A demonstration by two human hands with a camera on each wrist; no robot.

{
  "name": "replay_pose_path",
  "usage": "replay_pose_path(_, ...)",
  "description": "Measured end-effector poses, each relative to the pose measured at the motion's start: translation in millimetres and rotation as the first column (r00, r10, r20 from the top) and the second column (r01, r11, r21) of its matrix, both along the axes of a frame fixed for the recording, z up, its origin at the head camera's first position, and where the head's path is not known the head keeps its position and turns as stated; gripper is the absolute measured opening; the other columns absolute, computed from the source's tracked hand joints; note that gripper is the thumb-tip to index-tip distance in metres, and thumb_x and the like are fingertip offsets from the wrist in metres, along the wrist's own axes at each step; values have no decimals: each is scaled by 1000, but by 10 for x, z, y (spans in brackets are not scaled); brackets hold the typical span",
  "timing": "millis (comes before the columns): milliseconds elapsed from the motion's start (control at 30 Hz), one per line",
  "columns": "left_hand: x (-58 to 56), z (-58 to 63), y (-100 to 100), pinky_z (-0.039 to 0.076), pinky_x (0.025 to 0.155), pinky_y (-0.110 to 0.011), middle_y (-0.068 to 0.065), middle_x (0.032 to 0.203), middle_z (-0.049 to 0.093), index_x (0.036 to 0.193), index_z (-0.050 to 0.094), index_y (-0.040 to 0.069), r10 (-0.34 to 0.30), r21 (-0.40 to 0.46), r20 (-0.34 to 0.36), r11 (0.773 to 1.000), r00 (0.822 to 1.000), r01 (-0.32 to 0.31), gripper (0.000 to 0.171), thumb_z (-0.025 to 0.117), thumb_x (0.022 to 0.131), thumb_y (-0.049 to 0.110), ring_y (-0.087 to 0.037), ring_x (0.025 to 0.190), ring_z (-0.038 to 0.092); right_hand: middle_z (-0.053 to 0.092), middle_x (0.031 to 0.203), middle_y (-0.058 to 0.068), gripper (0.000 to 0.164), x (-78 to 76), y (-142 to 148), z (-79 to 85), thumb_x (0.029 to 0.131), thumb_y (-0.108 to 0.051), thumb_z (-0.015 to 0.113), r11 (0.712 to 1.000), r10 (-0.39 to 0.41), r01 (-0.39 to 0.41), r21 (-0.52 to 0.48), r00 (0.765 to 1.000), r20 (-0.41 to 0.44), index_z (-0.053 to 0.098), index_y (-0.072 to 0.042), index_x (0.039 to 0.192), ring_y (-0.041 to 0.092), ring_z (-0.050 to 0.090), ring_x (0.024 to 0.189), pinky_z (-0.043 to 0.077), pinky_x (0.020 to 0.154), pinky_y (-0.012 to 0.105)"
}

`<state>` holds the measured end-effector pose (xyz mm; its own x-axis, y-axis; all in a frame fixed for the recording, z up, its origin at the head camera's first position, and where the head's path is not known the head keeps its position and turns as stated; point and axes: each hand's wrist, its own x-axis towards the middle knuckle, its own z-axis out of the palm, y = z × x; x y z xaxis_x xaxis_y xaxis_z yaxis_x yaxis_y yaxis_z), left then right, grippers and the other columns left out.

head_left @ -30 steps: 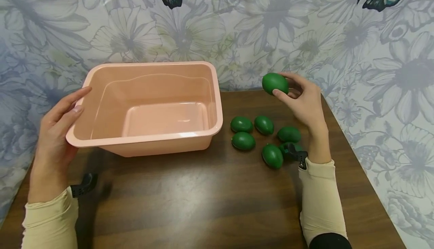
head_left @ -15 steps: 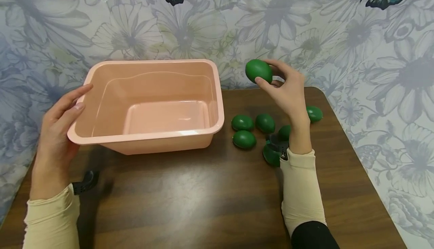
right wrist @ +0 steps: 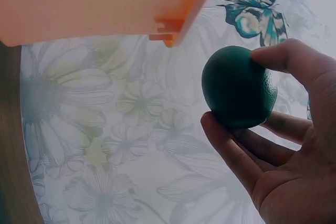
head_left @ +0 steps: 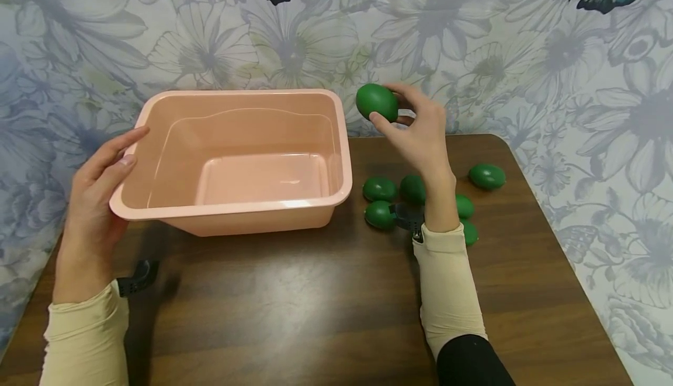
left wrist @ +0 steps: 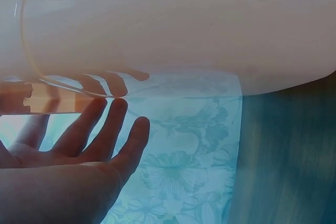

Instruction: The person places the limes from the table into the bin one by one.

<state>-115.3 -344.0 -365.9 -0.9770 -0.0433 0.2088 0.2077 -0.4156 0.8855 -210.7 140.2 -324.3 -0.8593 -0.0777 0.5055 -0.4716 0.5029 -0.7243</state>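
Note:
A peach-coloured plastic tub [head_left: 252, 219] is tilted, its opening facing me in the head view. My left hand [head_left: 102, 199] grips its left rim, thumb and forefinger over the edge; in the left wrist view other fingers [left wrist: 118, 124] are outside under the rim. Just right of the tub, my right hand [head_left: 417, 126] holds a smooth green oval fruit [head_left: 377, 102] in the air between thumb and fingertips. The right wrist view shows that same fruit [right wrist: 236, 87] at the fingertips, beside and apart from the tub [right wrist: 105, 9].
Several similar green fruits [head_left: 380, 188] lie on the brown wooden table [head_left: 294, 316] below my right wrist, which partly hides some. A lone fruit [head_left: 486, 176] lies farther right. Flower-patterned wallpaper [head_left: 436, 24] stands close behind the table.
My right hand has carried the green fruit leftward and slightly up, closer to the tub. The lone fruit on the right has come into view from behind it. My left hand keeps its grip.

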Motion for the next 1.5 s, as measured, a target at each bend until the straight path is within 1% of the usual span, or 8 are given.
replay_pose_path(100, -7, 10, 0, 63, 76, -33, -21, 148, 58, 154, 44, -9, 8, -8, -3, 1000, 1000, -8, 47, 43, 108, -3, -27, 107, 77, 77, 119, -1, 44, -12, -52, -10, 90, -30, 84, 1000, -8, 8, 0, 1000, -9, 73, -18, 132, 6, 70, 106, 62, 85, 29)
replay_pose_path(400, 3, 18, 2, 63, 77, -33, -21, 147, 58, 154, 44, -9, 19, 1, -2, 1000, 1000, -19, 47, 43, 108, -3, -27, 106, 76, 76, 121, 3, 46, -82, -343, -2, 91, -29, 83, 999, 41, -42, -26, 999, -35, 71, -15, 134, 4, 69, 108, 61, 86, 26)
replay_pose_path(667, 1, 14, 24, 63, 76, -32, -20, 149, 56, 153, 46, -8, 25, -9, 1, 1000, 1000, -25, 46, 44, 108, -2, -26, 106, 76, 76, 116, 4, 48, -90, -600, -52, 91, -31, 82, 996, 80, -83, -33, 992, -100, 70, -13, 134, 11, 69, 106, 60, 89, 26)
replay_pose_path(867, -8, 9, 46, 63, 76, -31, -20, 150, 53, 154, 45, -8, 20, -21, 3, 1000, 1000, -20, 47, 44, 108, -1, -25, 104, 76, 76, 113, 7, 48, -114, -710, -84, 90, -31, 81, 996, 92, -91, 12, 987, -129, 71, -10, 133, 17, 67, 104, 59, 89, 29)
replay_pose_path(1033, -13, 21, 56, 63, 77, -30, -19, 151, 52, 153, 47, -7, 34, -34, 3, 999, 999, -34, 46, 45, 107, 0, -25, 105, 76, 76, 120, 5, 49, -124, -755, -98, 90, -33, 81, 996, 79, -71, 55, 986, -144, 72, -10, 132, 22, 65, 106, 57, 90, 29)
replay_pose_path(1167, -3, 21, 52, 63, 75, -31, -19, 152, 50, 154, 46, -7, 16, -28, 3, 999, 1000, -16, 47, 44, 107, -1, -25, 103, 76, 76, 120, 5, 49, -121, -758, -103, 88, -34, 82, 993, 83, -70, 98, 987, -140, 73, -10, 130, 24, 62, 106, 53, 93, 34)
replay_pose_path(1333, 3, 15, 44, 64, 72, -31, -18, 153, 50, 155, 45, -6, 5, -32, 1, 999, 1000, -5, 47, 42, 108, -1, -25, 101, 77, 75, 110, 7, 30, -118, -749, -113, 90, -21, 79, 986, 111, -94, 140, 987, -120, 77, -8, 117, 26, 58, 102, 48, 91, 37)
replay_pose_path(1500, 3, 1, 43, 64, 75, -31, -18, 154, 50, 155, 45, -6, -5, -24, -9, 1000, 1000, 5, 47, 41, 108, -1, -24, 104, 76, 75, 103, 12, 16, -130, -756, -125, 91, -7, 75, 988, 123, -110, 109, 986, -115, 78, -3, 106, 32, 55, 97, 52, 89, 42)
